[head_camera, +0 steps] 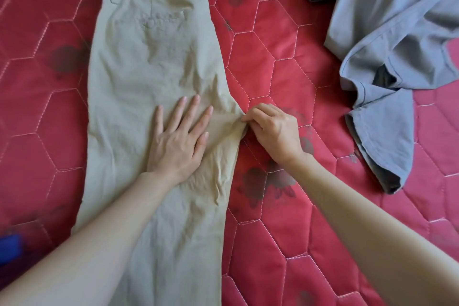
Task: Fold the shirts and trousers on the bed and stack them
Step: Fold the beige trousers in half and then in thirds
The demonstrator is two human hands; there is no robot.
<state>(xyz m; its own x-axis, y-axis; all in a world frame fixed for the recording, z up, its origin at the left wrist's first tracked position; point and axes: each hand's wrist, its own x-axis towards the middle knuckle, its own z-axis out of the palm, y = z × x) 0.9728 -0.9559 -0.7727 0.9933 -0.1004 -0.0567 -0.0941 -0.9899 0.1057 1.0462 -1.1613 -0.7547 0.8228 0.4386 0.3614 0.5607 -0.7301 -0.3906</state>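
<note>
Trousers lie halved lengthwise on bed. Left hand spread flat, pressing the seat. Right hand pinches the crotch point. Advice: tuck point inward, keep edge straight. Shirt unfolded, far right.

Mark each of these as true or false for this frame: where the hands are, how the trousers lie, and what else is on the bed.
1. The left hand lies flat on the trousers. True.
2. The right hand rests idle on the bed. False: its fingers pinch the trousers' crotch point at their right edge.
3. The trousers' waistband points away from the person. True.
4. The blue shirt is folded neatly. False: it lies crumpled at the right.
5. The shirt lies on top of the trousers. False: bare bed shows between them.
</note>
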